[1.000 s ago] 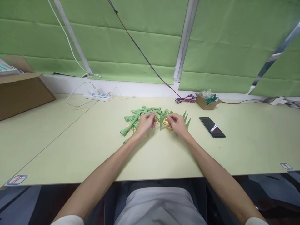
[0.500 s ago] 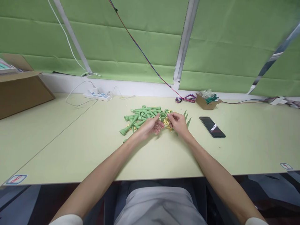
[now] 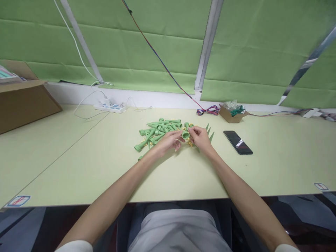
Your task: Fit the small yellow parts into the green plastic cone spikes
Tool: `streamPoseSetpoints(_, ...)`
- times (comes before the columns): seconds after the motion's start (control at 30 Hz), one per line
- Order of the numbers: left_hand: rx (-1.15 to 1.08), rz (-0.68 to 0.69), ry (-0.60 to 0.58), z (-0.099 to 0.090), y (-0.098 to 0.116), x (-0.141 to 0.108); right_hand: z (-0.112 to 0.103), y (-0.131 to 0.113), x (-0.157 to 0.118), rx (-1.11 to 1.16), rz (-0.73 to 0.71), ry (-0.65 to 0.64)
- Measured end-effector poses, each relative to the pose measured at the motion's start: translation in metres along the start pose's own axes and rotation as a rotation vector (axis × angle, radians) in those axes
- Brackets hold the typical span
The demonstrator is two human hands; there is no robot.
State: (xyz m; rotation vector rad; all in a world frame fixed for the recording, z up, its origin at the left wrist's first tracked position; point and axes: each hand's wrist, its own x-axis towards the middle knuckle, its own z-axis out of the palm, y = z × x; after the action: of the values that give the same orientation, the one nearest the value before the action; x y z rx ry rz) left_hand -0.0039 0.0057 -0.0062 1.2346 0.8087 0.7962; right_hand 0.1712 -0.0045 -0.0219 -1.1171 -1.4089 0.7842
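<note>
A green plastic watering spike (image 3: 185,134) is held over the table, its round open end tilted toward me. The thumb and fingertips of my left hand (image 3: 169,141) grip it from the left, with the lower fingers loosely curled. At the right side of its rim, my right hand (image 3: 200,137) is closed in a pinch; whatever is between those fingertips is hidden. Behind and left of my hands lies a pile of similar green spikes (image 3: 146,139). Small yellow pieces (image 3: 190,142) lie beneath and beside the held spike, partly covered by my right hand.
Green pointed tips (image 3: 211,137) stick out right of my right hand. Farther right lies a black phone (image 3: 237,142). A small open carton (image 3: 232,115) stands at the back beside coiled wires (image 3: 208,111). A power strip (image 3: 110,106) and a large cardboard box (image 3: 26,103) are on the left.
The held spike has tipped from opening upward to opening toward me and moved slightly right and down. My left fingers have shifted with it; my right hand stays nearly in place.
</note>
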Motion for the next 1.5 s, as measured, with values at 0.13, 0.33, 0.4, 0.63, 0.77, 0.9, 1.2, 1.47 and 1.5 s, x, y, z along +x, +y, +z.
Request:
streamPoseSetpoints(0.13, 0.018, 0.023, -0.016, 0.0, 0.001, -0.002, 0.0, 0.001, 0.0, -0.005, 0.003, 0.003)
streamPoseSetpoints(0.33, 0.132, 0.099, 0.022, 0.001, -0.001, -0.003, -0.001, 0.004, 0.001, -0.074, 0.006, 0.014)
streamPoseSetpoints(0.4, 0.265, 0.142, 0.042, 0.001, -0.003, -0.002, -0.001, 0.005, 0.002, -0.101, 0.004, 0.014)
streamPoseSetpoints(0.63, 0.852, 0.508, 0.195, -0.001, -0.015, 0.003, -0.002, 0.008, 0.002, -0.107, 0.012, 0.035)
streamPoseSetpoints(0.77, 0.933, 0.58, 0.218, -0.002, -0.019, 0.005, -0.001, 0.007, 0.001, -0.1, 0.025, 0.03)
streamPoseSetpoints(0.9, 0.941, 0.612, 0.229, -0.002, -0.02, 0.005, -0.001, 0.007, 0.002, -0.08, 0.029, 0.02)
streamPoseSetpoints(1.2, 0.944, 0.663, 0.232, -0.004, -0.018, 0.006, 0.0, 0.005, -0.001, -0.045, 0.041, 0.0)
streamPoseSetpoints(1.47, 0.983, 0.691, 0.222, -0.005, -0.018, 0.006, -0.001, 0.004, 0.0, -0.103, 0.023, -0.013)
streamPoseSetpoints(1.5, 0.98, 0.69, 0.218, -0.005, -0.018, 0.006, -0.001, 0.004, 0.0, -0.118, 0.023, -0.019)
